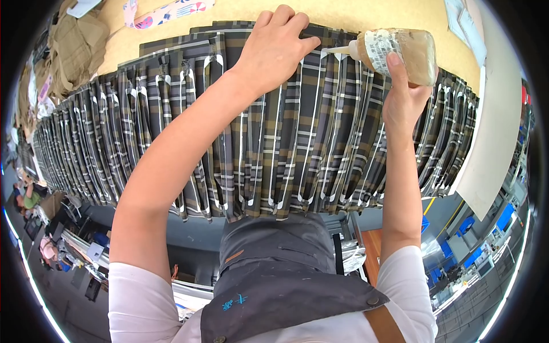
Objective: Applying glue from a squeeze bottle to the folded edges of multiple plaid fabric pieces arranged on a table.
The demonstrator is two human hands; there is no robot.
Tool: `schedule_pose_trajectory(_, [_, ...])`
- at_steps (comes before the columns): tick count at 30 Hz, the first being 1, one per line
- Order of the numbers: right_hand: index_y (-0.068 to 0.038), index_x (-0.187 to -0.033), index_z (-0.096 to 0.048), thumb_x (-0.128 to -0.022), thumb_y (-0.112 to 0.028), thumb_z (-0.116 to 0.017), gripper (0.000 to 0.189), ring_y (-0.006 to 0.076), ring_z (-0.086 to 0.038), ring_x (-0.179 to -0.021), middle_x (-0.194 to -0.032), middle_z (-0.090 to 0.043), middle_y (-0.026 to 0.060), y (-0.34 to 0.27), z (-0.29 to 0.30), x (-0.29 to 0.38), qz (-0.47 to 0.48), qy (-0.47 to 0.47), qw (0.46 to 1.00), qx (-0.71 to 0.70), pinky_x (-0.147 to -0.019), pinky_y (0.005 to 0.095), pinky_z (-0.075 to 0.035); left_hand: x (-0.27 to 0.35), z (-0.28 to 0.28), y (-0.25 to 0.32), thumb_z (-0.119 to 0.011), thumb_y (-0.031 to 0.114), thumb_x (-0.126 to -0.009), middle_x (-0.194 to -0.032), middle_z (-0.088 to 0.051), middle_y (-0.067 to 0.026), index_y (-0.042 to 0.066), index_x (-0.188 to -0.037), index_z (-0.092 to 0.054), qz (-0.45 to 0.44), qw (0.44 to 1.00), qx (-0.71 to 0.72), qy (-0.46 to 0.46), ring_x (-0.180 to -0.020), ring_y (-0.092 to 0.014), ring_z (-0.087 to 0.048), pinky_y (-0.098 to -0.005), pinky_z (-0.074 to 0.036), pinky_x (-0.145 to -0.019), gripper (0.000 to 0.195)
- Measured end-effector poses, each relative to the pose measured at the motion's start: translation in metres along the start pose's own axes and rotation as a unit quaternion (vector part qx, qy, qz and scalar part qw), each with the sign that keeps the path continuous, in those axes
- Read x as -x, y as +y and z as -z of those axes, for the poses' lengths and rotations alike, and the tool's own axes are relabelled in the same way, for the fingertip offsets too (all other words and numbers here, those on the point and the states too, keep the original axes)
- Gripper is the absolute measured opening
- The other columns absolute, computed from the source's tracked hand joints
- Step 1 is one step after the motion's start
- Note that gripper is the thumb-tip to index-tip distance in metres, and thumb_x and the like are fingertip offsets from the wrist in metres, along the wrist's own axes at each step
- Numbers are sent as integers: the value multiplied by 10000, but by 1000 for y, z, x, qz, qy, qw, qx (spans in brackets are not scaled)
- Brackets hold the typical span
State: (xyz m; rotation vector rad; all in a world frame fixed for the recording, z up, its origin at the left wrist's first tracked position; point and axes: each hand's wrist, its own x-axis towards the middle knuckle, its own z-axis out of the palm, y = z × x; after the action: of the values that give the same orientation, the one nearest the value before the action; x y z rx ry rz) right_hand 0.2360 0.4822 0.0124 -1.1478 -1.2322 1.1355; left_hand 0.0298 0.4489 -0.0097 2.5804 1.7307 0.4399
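Note:
Overlapping plaid fabric pieces lie in a long row before me, dark with olive-brown, grey and white bands. White lines run along many of their edges and round the corners. My right hand grips a squeeze bottle of cloudy contents, tilted on its side. It bears a worn label with writing, and its pale nozzle points left, with the tip at the top end of a fabric piece. My left hand rests on the upper edge of the row, fingers bent; whether it pinches any cloth cannot be seen.
Beneath the fabric is a yellowish tabletop. A printed strip lies at the far edge, brown cloth is heaped at the left. A white sheet hangs at the right edge. Other people are at the lower left.

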Motion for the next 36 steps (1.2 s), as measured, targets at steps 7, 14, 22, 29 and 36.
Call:
schedule_pose_trajectory(7, [34,-1198,-357,-718,-156,-756,653,156,-497,-1013,-1098,-488,119,2,14,7,-43,-35,998,-2,-892,278,-390,-1,1,0,-594,-61,-594,-1029,-530,-36,149,-993,-669,-4,1000,2,2,-1026,-229,-446,-367,-380,-844,457])
schedule_pose_trajectory(14, [22,-1183,-405,-717,-157,-742,603,149,-508,-991,-1086,-515,104,1,24,29,-89,-37,995,14,-884,279,-386,-1,2,1,-582,-63,-614,-1005,-547,-21,153,-984,-669,-10,1000,-17,20,-996,-221,-456,-346,-374,-814,438])
schedule_pose_trajectory(22, [26,-1202,-389,-706,-147,-731,626,159,-512,-989,-1075,-521,112,-8,33,64,-133,-38,990,-4,-892,289,-385,-4,11,3,-531,74,-737,-974,-530,-121,56,-997,-657,5,999,22,-28,-989,-260,-444,-371,-353,-842,290])
schedule_pose_trajectory(29, [17,-1210,-386,-689,-143,-725,642,177,-524,-996,-1088,-514,121,-15,41,98,-168,-56,984,13,-884,308,-407,-4,11,4,-533,65,-732,-946,-537,-117,59,-976,-664,0,1000,9,-26,-975,-257,-450,-361,-359,-835,277])
schedule_pose_trajectory(36, [16,-1220,-361,-684,-103,-721,657,184,-527,-1015,-1095,-509,124,-23,47,130,-198,-72,978,-2,-895,318,-416,-2,8,5,-522,56,-739,-937,-539,-119,65,-971,-665,-3,1000,-11,-23,-968,-256,-458,-362,-366,-837,273])
